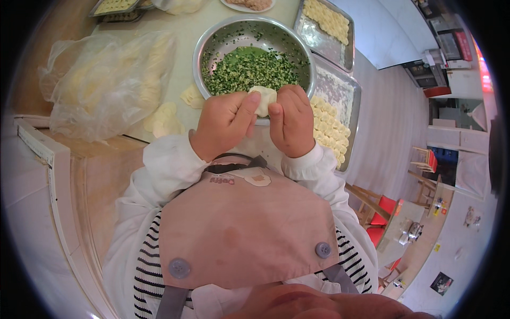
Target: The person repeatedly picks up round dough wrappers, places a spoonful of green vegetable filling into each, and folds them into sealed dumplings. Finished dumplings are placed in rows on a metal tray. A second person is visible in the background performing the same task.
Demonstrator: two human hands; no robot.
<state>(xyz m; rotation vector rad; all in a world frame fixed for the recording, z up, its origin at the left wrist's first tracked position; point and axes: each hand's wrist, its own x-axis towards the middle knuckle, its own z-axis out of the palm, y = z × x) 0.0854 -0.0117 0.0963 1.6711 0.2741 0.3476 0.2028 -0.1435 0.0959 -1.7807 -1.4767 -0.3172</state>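
Note:
Above the near rim of a steel bowl [200,79], a small folded dough wrapper [266,99] is pinched between both hands. My left hand [225,121] grips its left side, thumb on top. On the other side, my right hand [294,121] has thumb and curled fingers at the wrapper's right edge. Whether filling lies inside cannot be seen. Chopped green filling [247,69] with pale bits covers the bowl's bottom, and green flecks cling to its wall. Loose dough wrappers [164,119] lie left of my left wrist; another wrapper [192,97] is beside the bowl.
A clear plastic bag [107,79] of dough wrappers is at left. To the right, a metal tray [350,103] holds rows of dumplings [328,127]; a second tray [318,38] lies beyond it. A plate of minced filling [251,4] sits at the far edge.

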